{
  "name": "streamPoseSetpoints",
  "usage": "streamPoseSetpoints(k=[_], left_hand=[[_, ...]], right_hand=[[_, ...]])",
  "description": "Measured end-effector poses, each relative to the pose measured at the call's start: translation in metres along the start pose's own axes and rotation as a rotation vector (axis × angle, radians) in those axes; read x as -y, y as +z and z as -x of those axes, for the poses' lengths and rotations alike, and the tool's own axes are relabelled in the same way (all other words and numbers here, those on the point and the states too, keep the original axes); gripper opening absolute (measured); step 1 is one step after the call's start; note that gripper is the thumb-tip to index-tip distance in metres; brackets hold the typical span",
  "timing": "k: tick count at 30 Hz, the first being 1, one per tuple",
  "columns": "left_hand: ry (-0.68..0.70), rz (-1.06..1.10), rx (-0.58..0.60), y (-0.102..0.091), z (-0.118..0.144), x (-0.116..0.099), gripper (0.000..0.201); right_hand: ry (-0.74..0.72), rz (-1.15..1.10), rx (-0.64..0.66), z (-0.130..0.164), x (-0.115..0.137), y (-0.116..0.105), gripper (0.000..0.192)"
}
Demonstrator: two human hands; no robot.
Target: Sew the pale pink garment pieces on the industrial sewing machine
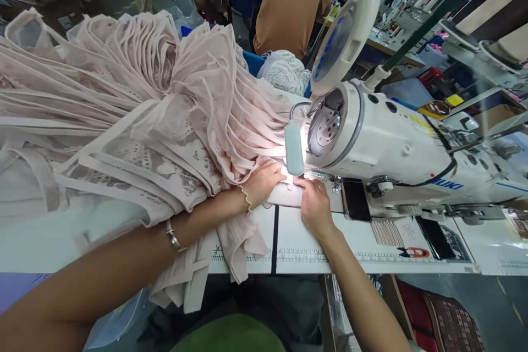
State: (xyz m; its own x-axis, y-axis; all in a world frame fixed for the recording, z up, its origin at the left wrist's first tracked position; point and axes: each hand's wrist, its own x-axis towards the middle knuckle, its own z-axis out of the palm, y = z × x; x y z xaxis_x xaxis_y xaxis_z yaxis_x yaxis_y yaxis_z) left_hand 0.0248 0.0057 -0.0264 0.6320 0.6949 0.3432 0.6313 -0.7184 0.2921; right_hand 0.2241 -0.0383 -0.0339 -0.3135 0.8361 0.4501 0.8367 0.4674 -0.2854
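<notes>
Under the lit head of a white sewing machine (379,126), both hands work at the edge of a pale pink lace garment (290,183). My left hand (264,180) is closed on the cloth just left of the needle area, its fingers together. From the right, my right hand (317,204) pinches the near edge of the cloth, thumb and index finger towards the needle. A pale green lamp (293,148) hangs above the fingertips and hides the needle and presser foot. A large heap of pale pink garments (198,93) spreads left of the machine, against my left forearm.
Along the table's front runs a measuring tape (303,256). Orange-handled thread snips (414,252) and a dark phone-like object (435,237) lie at right. Another dark slab (357,199) stands by the machine bed. Beyond, a person in a brown shirt (289,5) sits facing away.
</notes>
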Motion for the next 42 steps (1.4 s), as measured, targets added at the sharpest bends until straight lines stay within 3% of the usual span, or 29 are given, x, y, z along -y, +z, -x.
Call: streamPoseSetpoints(k=[4, 10, 17, 22, 24, 27, 37, 42], left_hand=[[-0.056, -0.04, 0.155, -0.008, -0.002, -0.007, 0.025], [0.165, -0.078, 0.128, -0.006, 0.007, -0.001, 0.029], [0.221, -0.156, 0.155, -0.002, 0.007, -0.002, 0.03], [0.23, -0.174, 0.166, -0.008, 0.007, -0.007, 0.033], [0.237, -0.17, 0.166, -0.009, 0.007, -0.008, 0.033], [0.227, -0.187, 0.161, -0.01, 0.007, -0.009, 0.033], [0.177, -0.203, 0.16, -0.004, 0.006, -0.003, 0.027], [0.2, -0.116, 0.13, -0.003, 0.008, 0.0, 0.028]], right_hand=[[0.014, -0.01, 0.011, 0.0, 0.0, 0.0, 0.034], [-0.123, 0.113, -0.039, 0.002, 0.003, -0.002, 0.022], [-0.227, 0.235, -0.059, -0.001, 0.013, -0.003, 0.02], [-0.163, 0.265, -0.034, -0.004, 0.019, 0.002, 0.028], [-0.118, 0.219, -0.084, -0.005, 0.02, 0.004, 0.03], [-0.063, 0.137, -0.167, -0.006, 0.019, 0.004, 0.027], [0.042, -0.006, -0.176, -0.004, 0.014, -0.002, 0.018], [-0.032, -0.001, -0.143, -0.005, 0.013, -0.003, 0.017]])
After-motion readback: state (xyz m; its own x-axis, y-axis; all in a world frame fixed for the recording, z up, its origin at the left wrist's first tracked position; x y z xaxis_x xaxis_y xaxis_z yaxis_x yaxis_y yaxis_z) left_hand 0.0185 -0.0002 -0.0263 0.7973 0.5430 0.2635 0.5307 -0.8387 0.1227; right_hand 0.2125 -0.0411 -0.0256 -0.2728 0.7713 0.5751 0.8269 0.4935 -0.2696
